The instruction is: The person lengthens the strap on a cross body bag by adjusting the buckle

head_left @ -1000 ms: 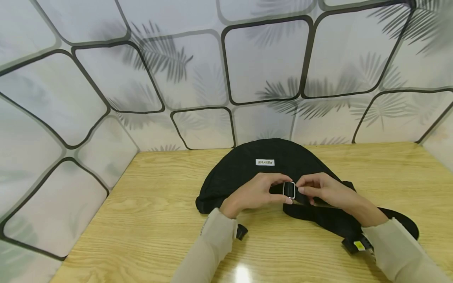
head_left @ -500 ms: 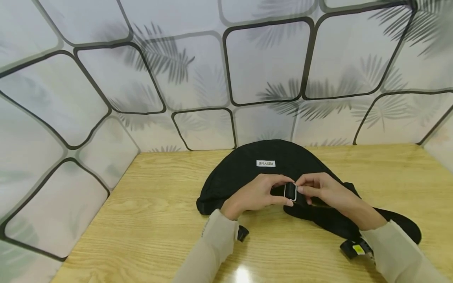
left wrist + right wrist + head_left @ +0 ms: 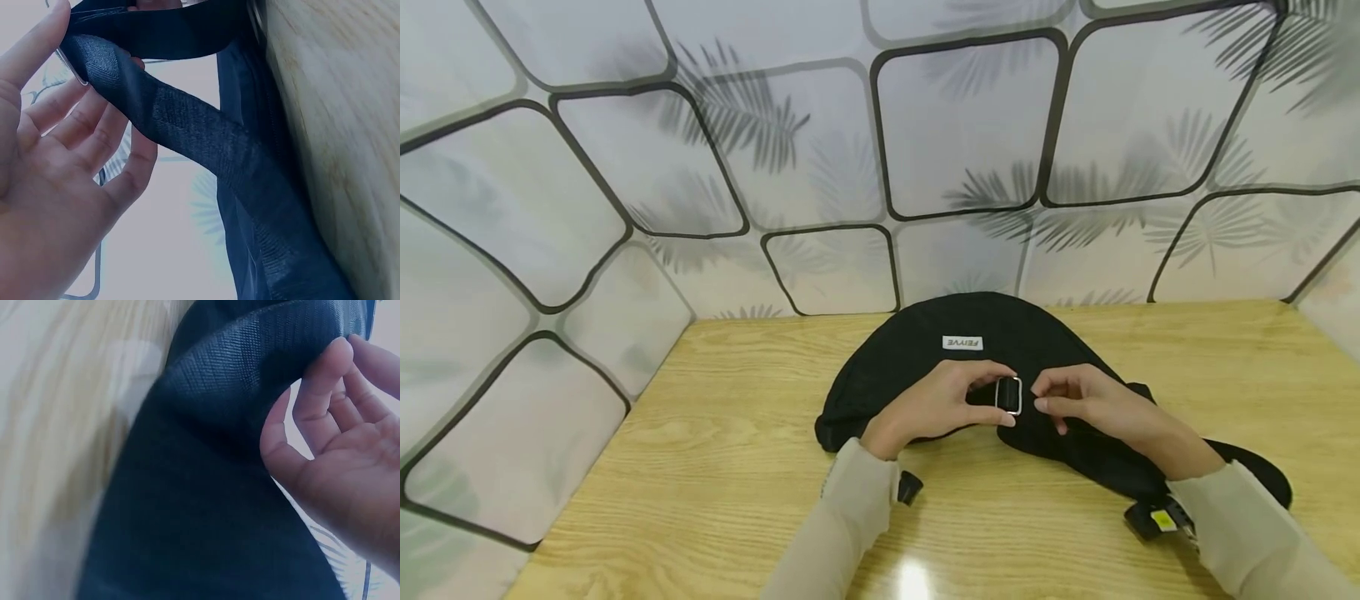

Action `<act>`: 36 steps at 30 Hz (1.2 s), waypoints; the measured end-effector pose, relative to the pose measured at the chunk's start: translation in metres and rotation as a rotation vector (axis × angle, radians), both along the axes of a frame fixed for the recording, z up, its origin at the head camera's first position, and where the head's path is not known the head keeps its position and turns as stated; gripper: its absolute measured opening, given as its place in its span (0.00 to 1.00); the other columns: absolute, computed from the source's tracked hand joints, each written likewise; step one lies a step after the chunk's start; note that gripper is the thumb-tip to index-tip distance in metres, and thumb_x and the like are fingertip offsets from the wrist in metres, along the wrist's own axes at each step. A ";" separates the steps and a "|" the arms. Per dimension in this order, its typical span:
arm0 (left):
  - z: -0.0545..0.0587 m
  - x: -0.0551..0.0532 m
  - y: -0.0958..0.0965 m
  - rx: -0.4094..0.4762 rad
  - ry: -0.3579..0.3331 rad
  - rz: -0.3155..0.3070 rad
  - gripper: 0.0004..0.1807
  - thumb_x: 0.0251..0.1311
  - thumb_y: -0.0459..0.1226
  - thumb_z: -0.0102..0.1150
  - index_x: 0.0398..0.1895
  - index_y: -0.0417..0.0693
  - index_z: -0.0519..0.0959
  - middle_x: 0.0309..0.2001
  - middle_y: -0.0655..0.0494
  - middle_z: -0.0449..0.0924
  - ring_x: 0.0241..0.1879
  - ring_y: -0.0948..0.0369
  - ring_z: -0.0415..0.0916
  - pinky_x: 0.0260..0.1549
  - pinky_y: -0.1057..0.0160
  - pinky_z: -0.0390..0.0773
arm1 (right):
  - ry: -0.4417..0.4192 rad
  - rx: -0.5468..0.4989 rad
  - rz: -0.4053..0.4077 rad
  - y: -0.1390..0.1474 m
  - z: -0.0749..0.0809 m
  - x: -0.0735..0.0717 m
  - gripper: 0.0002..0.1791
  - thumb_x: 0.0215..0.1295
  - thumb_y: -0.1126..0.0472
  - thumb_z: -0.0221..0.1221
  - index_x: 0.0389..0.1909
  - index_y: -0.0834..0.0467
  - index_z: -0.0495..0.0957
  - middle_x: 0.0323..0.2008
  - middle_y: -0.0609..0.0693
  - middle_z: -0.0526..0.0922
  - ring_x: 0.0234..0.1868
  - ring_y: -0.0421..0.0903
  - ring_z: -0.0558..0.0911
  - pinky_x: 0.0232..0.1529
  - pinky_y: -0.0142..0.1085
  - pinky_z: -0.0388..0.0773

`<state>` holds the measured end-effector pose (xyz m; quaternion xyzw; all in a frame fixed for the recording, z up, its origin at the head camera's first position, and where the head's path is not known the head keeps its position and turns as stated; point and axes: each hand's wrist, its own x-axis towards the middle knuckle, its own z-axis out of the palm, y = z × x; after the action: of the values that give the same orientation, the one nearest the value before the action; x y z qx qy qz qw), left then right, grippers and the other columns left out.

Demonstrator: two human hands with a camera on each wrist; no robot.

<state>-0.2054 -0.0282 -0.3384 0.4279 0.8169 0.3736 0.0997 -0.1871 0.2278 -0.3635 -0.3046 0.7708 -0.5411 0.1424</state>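
A black half-moon bag with a white label lies on the wooden table. Thumb and index finger of my left hand pinch the silver slider buckle by its top and bottom edges. Black webbing strap runs through the buckle and hangs down in a loop in the left wrist view. Just right of the buckle, my right hand has its thumb and curled index finger together at the edge of the strap, pinching it in the right wrist view. Its other fingers curl behind.
A black plastic clip lies beside the left sleeve. Another black clip with a yellow tag lies by the right sleeve. Wide black strap loops out at the right. A patterned panel stands behind the table.
My left hand has shifted slightly up and left with the buckle. The gap between the buckle and the right fingertips has widened. The right hand has barely moved.
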 end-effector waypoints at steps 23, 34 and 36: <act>-0.003 0.002 0.002 0.027 -0.024 -0.017 0.29 0.64 0.38 0.70 0.66 0.40 0.74 0.54 0.51 0.83 0.47 0.72 0.77 0.50 0.70 0.76 | -0.066 0.058 0.063 0.008 0.001 -0.002 0.09 0.77 0.69 0.52 0.43 0.72 0.78 0.24 0.49 0.77 0.24 0.50 0.79 0.37 0.38 0.78; -0.007 0.004 0.008 0.029 -0.046 -0.057 0.22 0.65 0.38 0.68 0.59 0.40 0.77 0.54 0.51 0.83 0.50 0.72 0.78 0.52 0.70 0.76 | -0.036 -0.014 -0.020 -0.007 0.007 0.006 0.09 0.78 0.69 0.51 0.41 0.71 0.75 0.27 0.52 0.78 0.27 0.51 0.79 0.38 0.38 0.80; -0.006 0.003 0.008 0.032 -0.041 -0.058 0.22 0.65 0.38 0.69 0.59 0.40 0.77 0.55 0.50 0.83 0.51 0.71 0.78 0.52 0.71 0.75 | -0.035 0.007 -0.029 -0.005 0.008 0.006 0.09 0.78 0.68 0.51 0.42 0.71 0.76 0.26 0.51 0.78 0.26 0.50 0.79 0.38 0.38 0.79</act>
<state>-0.2019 -0.0203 -0.3445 0.4453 0.7959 0.3921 0.1202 -0.1811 0.2225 -0.3552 -0.2834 0.7743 -0.5459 0.1492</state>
